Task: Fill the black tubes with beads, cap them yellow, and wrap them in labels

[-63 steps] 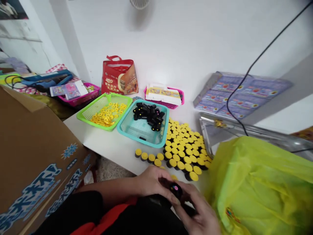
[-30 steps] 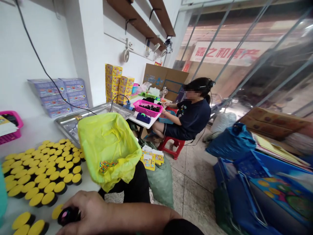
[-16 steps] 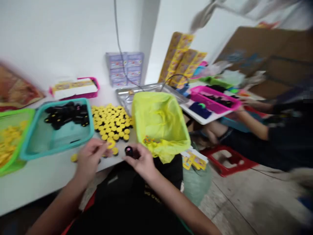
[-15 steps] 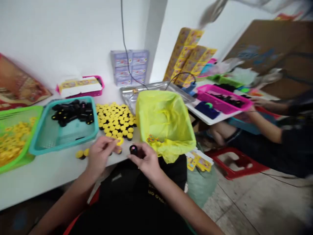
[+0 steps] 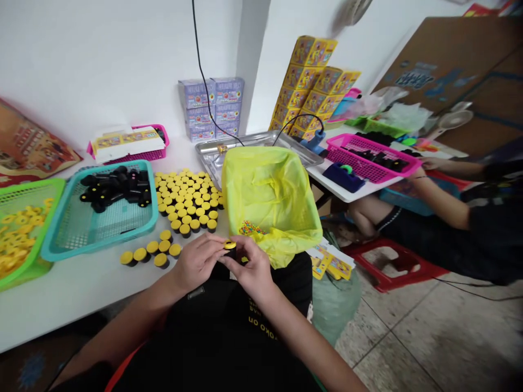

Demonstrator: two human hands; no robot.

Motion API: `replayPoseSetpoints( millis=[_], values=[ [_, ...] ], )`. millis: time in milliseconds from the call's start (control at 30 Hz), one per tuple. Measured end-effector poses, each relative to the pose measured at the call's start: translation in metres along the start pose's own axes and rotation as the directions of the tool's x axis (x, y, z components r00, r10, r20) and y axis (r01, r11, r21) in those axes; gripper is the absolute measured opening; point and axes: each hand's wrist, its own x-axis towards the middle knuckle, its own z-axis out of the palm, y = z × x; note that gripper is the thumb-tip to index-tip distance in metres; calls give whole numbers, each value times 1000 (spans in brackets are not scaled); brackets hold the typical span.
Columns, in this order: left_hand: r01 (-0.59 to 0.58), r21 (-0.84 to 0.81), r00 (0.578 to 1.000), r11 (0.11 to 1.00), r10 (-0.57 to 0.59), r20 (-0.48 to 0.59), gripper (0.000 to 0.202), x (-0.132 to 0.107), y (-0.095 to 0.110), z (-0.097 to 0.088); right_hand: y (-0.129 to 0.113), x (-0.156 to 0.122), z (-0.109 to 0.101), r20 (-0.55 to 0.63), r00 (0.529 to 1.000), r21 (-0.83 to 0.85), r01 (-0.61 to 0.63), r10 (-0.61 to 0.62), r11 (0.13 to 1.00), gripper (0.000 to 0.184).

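White worktop [image 5: 69,305] under everything. Yellow plastic bag [image 5: 269,201] just right of centre, coloured beads [image 5: 250,227] inside. Teal basket [image 5: 98,240] of black cylinders [image 5: 114,188] to the left. Rows of yellow caps [image 5: 186,198] near left hand [image 5: 198,265]. Right hand [image 5: 254,265] alongside. Fingers [image 5: 216,251] of both hands closed around one yellow-capped black cylinder [image 5: 229,247], at the worktop's front edge.
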Motion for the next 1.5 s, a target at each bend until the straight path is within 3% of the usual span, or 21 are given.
replayPoseSetpoints(
  millis=[100,167,233,300,333,400,500,633,767,867,967,1033,1100,1233,1400,1500],
  values=[
    [80,-54,997,995,-80,8,11,-2,1,-1,1,0,0,-5,999,-22,37,-38,999,26],
    [270,-205,959,941,-282,-32,12,-2,3,0,0,1,2,-23,998,-35,60,-61,998,27],
    [498,-404,833,767,-552,-21,21,-2,6,1,-2,1,4,-36,993,-65,111,-114,992,27],
    [649,-557,671,518,-734,100,31,-2,8,2,-4,1,6,-37,980,-107,190,-195,976,27],
    [686,-600,617,411,-766,180,35,-2,9,3,-4,1,8,-36,973,-131,223,-230,966,28],
    [723,-635,559,272,-770,307,42,-4,7,5,0,2,12,-34,965,-183,249,-259,951,31],
    [767,-601,512,223,-778,364,50,-5,-1,10,12,7,15,-29,961,-307,253,-274,918,31],
    [788,-588,436,181,-839,326,52,1,-4,14,17,11,10,28,955,-434,279,-297,857,30],
    [803,-592,360,72,-850,385,50,7,0,8,1,13,-2,78,973,-190,229,-217,955,26],
    [809,-585,362,50,-828,429,49,7,1,7,-10,15,-7,52,998,75,25,-29,997,38],
    [805,-591,366,54,-829,423,48,5,2,9,-16,14,-5,10,990,177,-141,142,974,48],
    [796,-603,363,51,-839,406,49,4,1,10,-18,14,-2,-14,981,208,-185,192,960,49],
    [780,-624,373,49,-837,401,50,1,-1,12,-19,14,-1,-35,984,215,-164,176,963,46],
    [761,-645,419,67,-810,410,54,-4,-8,15,-18,17,-4,-22,1000,154,-2,6,988,31],
    [705,-679,546,205,-767,336,48,-5,-3,23,-15,14,-11,-28,995,109,97,-94,989,21],
    [686,-689,609,235,-703,366,41,-3,2,25,-13,10,-14,-12,997,98,81,-80,992,18]
  ],
)
